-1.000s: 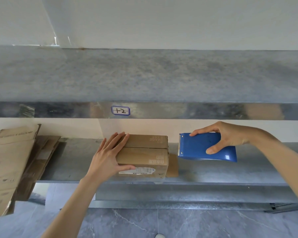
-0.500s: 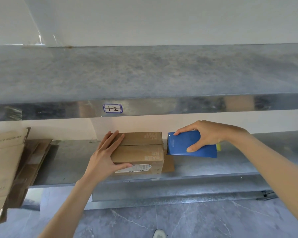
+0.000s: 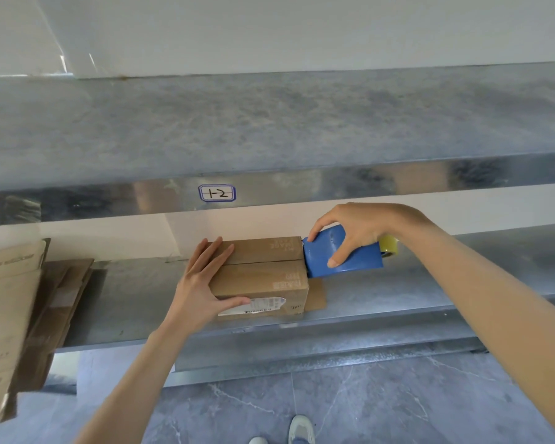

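A small brown cardboard box (image 3: 263, 274) with a white shipping label on its front sits on the lower metal shelf (image 3: 382, 302). Its top flaps are closed, with a seam running across the middle. My left hand (image 3: 202, 283) lies on the box's left end, fingers straight on top and thumb across the front. My right hand (image 3: 353, 230) grips a blue tape dispenser (image 3: 343, 257) whose front edge touches the box's right end at the seam. A yellowish tape roll (image 3: 388, 245) shows behind my right wrist.
A wide metal shelf (image 3: 269, 129) labelled "1-2" (image 3: 217, 193) runs above. Flattened cardboard sheets (image 3: 13, 309) lean at the left end of the lower shelf. A loose cardboard piece (image 3: 316, 294) lies under the box's right side. Grey tiled floor and shoes (image 3: 300, 429) are below.
My right hand brought the blue dispenser leftward until its front edge met the right end of the box. My left hand stayed on the box.
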Available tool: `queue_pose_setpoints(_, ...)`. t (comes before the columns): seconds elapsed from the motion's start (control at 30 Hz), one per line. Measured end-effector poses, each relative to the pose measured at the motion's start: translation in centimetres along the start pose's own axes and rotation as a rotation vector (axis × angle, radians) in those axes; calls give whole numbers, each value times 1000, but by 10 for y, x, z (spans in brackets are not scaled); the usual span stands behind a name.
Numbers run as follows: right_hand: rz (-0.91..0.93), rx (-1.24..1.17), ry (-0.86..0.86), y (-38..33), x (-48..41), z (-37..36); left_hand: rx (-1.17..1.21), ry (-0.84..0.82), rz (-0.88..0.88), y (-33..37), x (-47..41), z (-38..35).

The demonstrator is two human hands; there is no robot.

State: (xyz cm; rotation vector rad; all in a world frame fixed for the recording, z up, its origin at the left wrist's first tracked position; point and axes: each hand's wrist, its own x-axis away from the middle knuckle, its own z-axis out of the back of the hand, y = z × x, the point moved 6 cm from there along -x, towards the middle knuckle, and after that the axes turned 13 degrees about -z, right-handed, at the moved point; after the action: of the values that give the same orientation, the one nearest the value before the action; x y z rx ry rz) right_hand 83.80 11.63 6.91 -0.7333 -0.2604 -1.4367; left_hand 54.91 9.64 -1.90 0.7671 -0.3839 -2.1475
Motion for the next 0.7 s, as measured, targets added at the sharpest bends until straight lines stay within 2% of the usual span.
queue_pose_setpoints(0.2,-48,70,52,-19,-3,2,3,0,16,1,0,2)
queue_pose_setpoints(0.4,-116,81,147,-8,-20,-40,5,-8,16,5,-1,3)
queue_pose_setpoints(0.6,-186,49,441,32,-26,-55,4,3,1,4,1,2)
queue_pose_setpoints(0.7,-228,-30,526,56,-35,-81,22,3,8,2,1,2)
